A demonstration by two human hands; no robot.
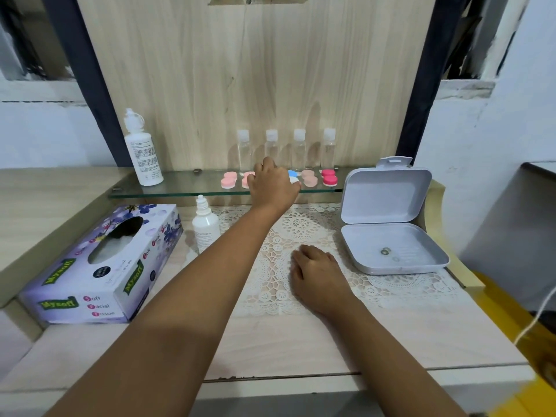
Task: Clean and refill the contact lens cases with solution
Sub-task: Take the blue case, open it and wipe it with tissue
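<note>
Several contact lens cases lie in a row on the glass shelf point(180, 188): pale pink ones point(227, 179), a blue and white one point(293, 176), a beige one point(310, 178) and a magenta one point(329, 177). My left hand point(272, 185) reaches over the shelf with its fingers curled down. Its thumb side is against the blue and white case, and the fingertips are hidden. My right hand point(316, 275) rests palm down on the lace mat point(391, 284), holding nothing. A small solution bottle point(205, 225) stands under the shelf. A tall white bottle point(143, 152) stands at the shelf's left end.
Several small clear bottles point(272, 149) stand behind the cases against the wooden back panel. An open grey plastic box point(391, 230) sits at the right with small rings inside. A purple tissue box point(99, 266) lies at the left. A white cable point(538, 320) hangs at the right edge.
</note>
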